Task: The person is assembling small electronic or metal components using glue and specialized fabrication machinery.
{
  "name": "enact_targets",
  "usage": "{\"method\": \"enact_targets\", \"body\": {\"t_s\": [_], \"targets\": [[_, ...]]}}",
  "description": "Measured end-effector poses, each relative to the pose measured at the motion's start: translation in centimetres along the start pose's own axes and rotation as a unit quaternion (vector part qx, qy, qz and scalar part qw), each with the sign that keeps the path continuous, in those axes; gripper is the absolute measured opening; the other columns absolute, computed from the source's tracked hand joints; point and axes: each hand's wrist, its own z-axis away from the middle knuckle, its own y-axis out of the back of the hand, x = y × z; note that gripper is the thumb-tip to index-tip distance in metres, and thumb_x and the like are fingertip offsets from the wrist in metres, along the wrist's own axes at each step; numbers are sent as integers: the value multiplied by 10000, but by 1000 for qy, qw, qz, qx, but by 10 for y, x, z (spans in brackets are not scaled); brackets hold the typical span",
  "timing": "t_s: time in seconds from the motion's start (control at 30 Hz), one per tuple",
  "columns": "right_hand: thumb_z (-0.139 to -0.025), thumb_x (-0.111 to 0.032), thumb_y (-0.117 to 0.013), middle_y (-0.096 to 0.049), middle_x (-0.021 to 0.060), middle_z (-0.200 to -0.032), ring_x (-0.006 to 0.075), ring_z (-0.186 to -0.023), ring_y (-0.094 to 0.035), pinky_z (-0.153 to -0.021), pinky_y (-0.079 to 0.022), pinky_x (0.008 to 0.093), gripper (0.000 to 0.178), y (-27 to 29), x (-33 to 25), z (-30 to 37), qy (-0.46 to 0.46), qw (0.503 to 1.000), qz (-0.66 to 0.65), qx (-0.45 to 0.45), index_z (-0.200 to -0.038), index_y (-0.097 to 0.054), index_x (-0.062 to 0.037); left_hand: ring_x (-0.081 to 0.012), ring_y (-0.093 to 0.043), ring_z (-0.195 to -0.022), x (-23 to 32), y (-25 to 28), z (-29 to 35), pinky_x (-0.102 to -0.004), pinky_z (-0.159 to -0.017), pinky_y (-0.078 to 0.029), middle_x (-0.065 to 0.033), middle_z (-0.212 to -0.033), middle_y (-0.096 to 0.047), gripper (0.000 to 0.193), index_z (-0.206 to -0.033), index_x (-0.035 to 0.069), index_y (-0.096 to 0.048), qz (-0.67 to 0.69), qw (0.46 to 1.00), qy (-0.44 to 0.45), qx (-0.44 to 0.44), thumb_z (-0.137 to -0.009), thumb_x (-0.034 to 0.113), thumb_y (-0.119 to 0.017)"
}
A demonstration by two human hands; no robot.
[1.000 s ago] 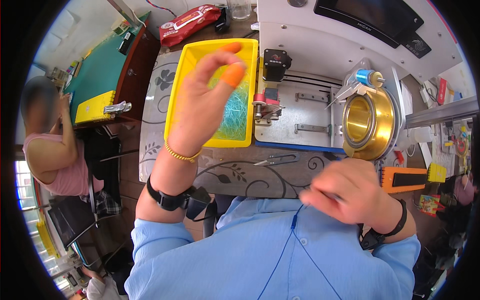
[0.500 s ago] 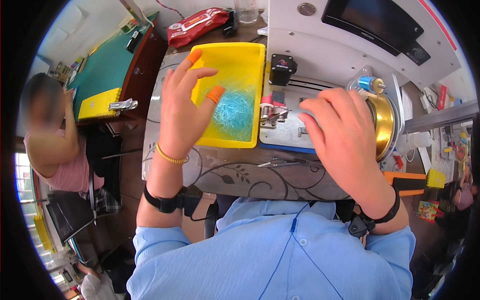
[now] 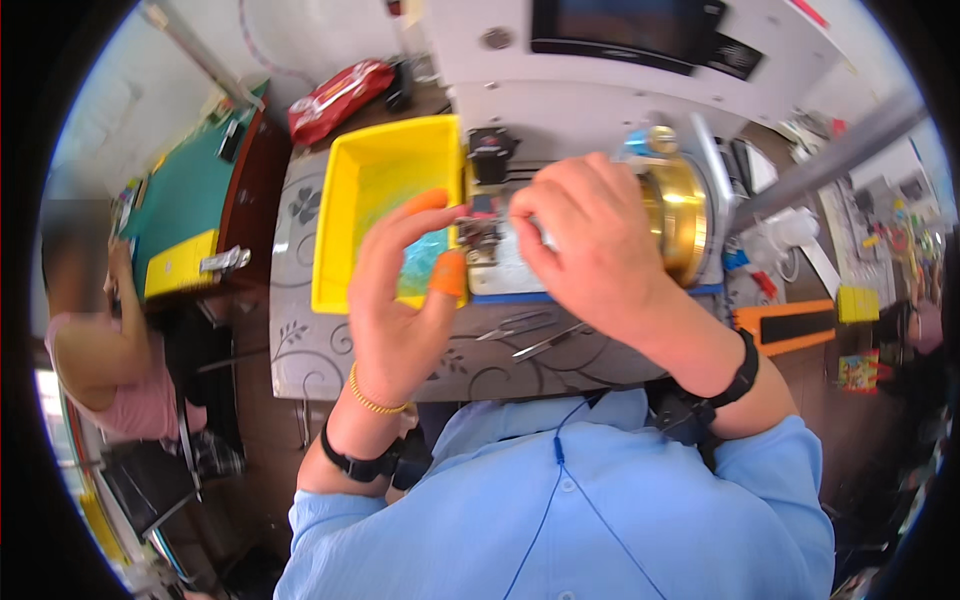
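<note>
Orange finger covers sit on the thumb and index finger of my left hand (image 3: 395, 310), which is open, thumb and index apart. Its fingertips reach past the right wall of a yellow bin (image 3: 335, 240), close to a small metal clamp-like fixture (image 3: 480, 237) on a machine. A tangle of thin light-blue strands (image 3: 422, 262) lies in the bin, partly behind that hand. My right hand (image 3: 595, 235) is over the machine's metal bed, fingers curled in with thumb to fingertips. Whatever it pinches, if anything, is too small to see. Right of it is a gold-coloured spool (image 3: 682, 222).
A black motor block (image 3: 491, 153) stands behind the fixture, below a dark screen (image 3: 620, 30). Tweezers (image 3: 550, 342) and another slim tool (image 3: 518, 325) lie at the front of the patterned table (image 3: 310, 360). A person (image 3: 100, 340) sits at the left by a green-topped desk.
My left hand has come down and right, from above the bin to the fixture. My right hand stays curled over the machine. The whole view has shifted, with some blur.
</note>
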Motion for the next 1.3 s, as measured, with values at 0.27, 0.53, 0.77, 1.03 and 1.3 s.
{"method": "enact_targets", "body": {"t_s": [0.27,0.53,0.77,1.03,1.3], "targets": [[-690,-22,-695,-627,42,-931,226,-876,-595,-765,-465,360,326,106,16,48,22,992,-4,128,-1012,-679,-67,-160,-607,-898,53,-26,5,-284,-803,-482,-111,-1060,-655,255,-1163,12,-595,139,989,-11,-43,-909,27,-595],[-958,-146,-595,-573,2,-707,28,-500,-433,-446,-333,193,181,155,103,125,-454,791,-331,244,-1108,-608,-44,-99,-611,-613,131,-142,-17,-234,-595,-499,-91,-886,-665,470,-1442,43,-343,371,827,157,-392,-1004,135,-488],[-951,-172,-607,-538,-28,-608,22,-453,-415,-418,-311,192,196,141,115,114,-483,765,-382,187,-1068,-605,-16,-96,-609,-526,130,-233,-45,-245,-501,-477,-67,-736,-683,375,-1337,40,-482,271,913,182,-245,-972,107,-531],[-936,-141,-622,-532,-42,-592,4,-449,-405,-410,-297,186,149,133,116,116,-468,766,-391,202,-1014,-611,-15,-265,-661,-555,118,-255,-45,-357,-536,-515,-139,-667,-658,209,-1101,50,-650,185,971,69,-134,-911,109,-586],[-950,-126,-609,-518,-47,-625,-2,-473,-410,-419,-287,180,112,141,123,115,-424,796,-352,250,-999,-607,-25,-84,-606,-516,118,-252,-42,-240,-488,-477,-62,-679,-664,194,-1071,28,-680,218,947,134,-197,-948,80,-540]]}}
